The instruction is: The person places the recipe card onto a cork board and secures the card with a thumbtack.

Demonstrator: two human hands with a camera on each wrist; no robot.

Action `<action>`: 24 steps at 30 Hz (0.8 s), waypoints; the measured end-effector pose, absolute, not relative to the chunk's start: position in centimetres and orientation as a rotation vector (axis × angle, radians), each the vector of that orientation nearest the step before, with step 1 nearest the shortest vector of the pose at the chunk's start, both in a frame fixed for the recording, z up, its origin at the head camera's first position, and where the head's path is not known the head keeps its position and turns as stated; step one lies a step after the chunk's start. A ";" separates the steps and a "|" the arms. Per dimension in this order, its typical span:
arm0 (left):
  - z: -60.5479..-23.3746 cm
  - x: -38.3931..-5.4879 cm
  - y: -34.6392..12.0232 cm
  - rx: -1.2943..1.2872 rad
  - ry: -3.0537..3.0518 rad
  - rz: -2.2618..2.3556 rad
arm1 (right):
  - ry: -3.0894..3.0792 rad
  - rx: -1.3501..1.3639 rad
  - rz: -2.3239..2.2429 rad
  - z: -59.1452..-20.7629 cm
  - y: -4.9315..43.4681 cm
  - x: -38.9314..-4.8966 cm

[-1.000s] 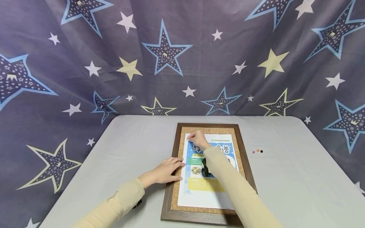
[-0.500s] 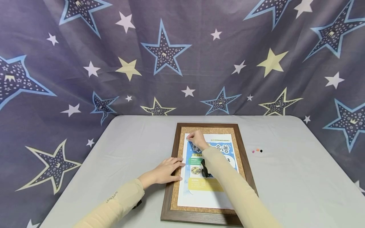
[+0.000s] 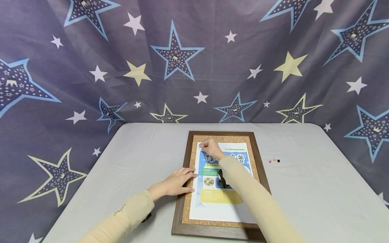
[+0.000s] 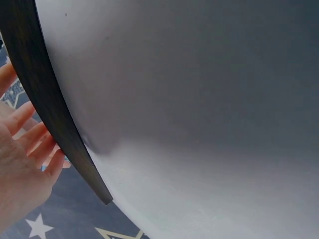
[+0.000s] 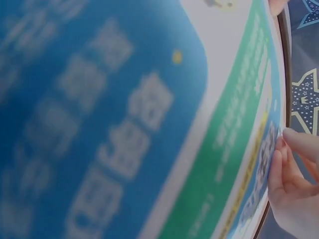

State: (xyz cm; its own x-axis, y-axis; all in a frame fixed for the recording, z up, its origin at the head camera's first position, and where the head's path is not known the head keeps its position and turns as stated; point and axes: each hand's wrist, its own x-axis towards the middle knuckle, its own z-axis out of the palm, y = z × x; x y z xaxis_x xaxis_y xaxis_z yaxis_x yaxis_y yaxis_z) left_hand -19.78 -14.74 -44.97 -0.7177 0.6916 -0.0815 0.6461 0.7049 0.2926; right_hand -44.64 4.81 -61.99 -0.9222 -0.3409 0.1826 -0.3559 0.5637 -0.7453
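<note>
Lying on cork (image 3: 222, 139) inside a brown frame (image 3: 218, 233), a printed poster (image 3: 218, 213) is being touched at its left edge by the left hand (image 3: 176, 182), whose fingers are being held apart across the frame. At the poster's upper-left corner, the thumb and fingertips of the right hand (image 3: 211, 149) are being held together (whether something small is being pinched there cannot be told), while three tiny coloured pieces (image 3: 275, 160) are being borne by the table (image 3: 310, 189) to the right.
</note>
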 end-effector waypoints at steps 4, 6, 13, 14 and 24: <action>-45.0 -19.9 -14.7 1.089 2.723 0.356 | -2.729 0.741 1.403 -65.4 6.1 -47.4; -45.0 -19.9 -14.7 1.093 2.720 0.352 | -2.743 0.789 1.418 -63.1 6.6 -45.8; -44.9 -19.9 -14.7 1.107 2.720 0.336 | -2.983 0.604 1.394 -46.3 6.6 -33.2; -44.9 -19.9 -14.7 1.108 2.719 0.333 | -2.973 0.619 1.376 -45.3 6.7 -32.3; -44.8 -19.8 -14.7 1.103 2.706 0.322 | -2.975 0.761 1.286 -43.0 8.5 -30.4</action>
